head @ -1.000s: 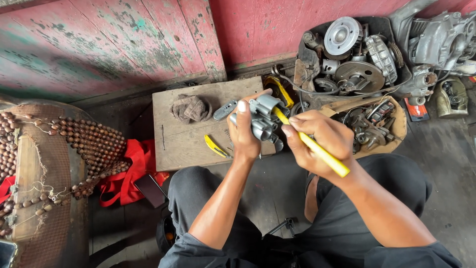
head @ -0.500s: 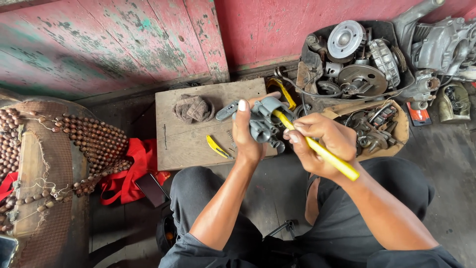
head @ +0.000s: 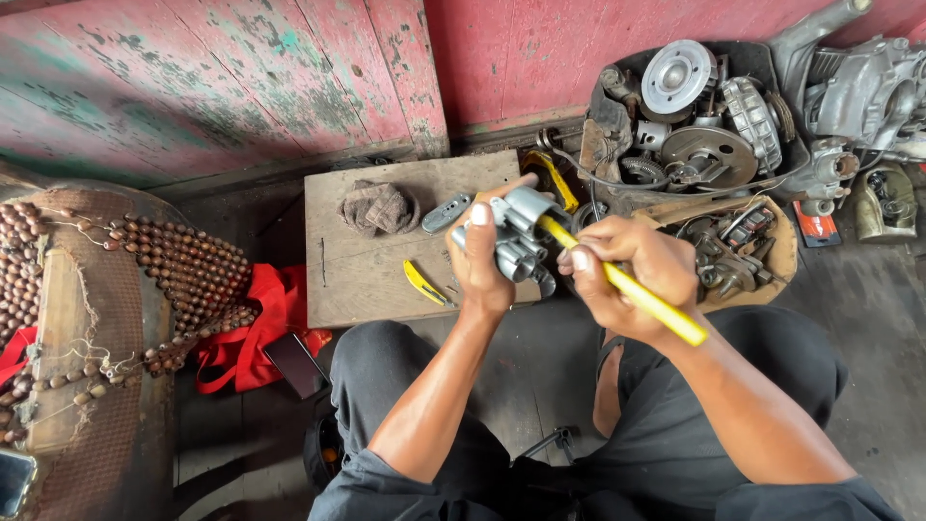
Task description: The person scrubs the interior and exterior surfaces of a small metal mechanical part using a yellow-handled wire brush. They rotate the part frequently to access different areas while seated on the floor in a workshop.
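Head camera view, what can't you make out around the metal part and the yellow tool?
- Tool tip: hidden behind the grey metal part, head view.
- Yellow-handled tool: its middle is covered by the right hand.
- Part's near side: covered by the left hand.
- Engine casing: cut off by the right edge.
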